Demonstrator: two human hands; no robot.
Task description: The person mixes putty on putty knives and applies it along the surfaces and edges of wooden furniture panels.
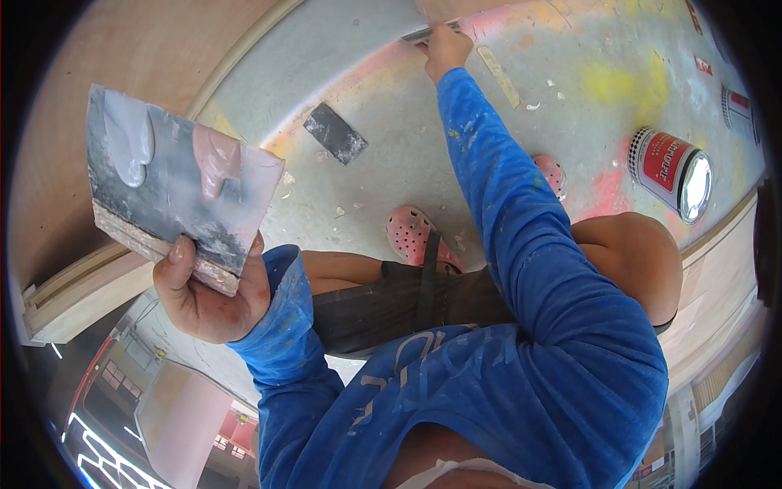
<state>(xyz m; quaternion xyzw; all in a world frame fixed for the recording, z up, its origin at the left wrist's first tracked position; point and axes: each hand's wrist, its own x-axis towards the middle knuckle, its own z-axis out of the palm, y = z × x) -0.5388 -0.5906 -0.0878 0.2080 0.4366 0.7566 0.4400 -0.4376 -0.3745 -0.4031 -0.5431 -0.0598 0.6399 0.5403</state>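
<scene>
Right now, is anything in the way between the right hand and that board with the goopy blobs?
Nothing visible blocks the space between the right hand and the board in the left hand. A dark rectangular pad shows between them, but it seems to lie flat on the floor, so it likely isn't in the way.

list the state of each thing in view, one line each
left hand: gripping board
right hand: closed on thin tool
board: tilted, smeared with pale and pink paste
black pad: lying flat, dusty
pink clogs: worn
near can: standing or lying unclear
floor: paint-stained
</scene>
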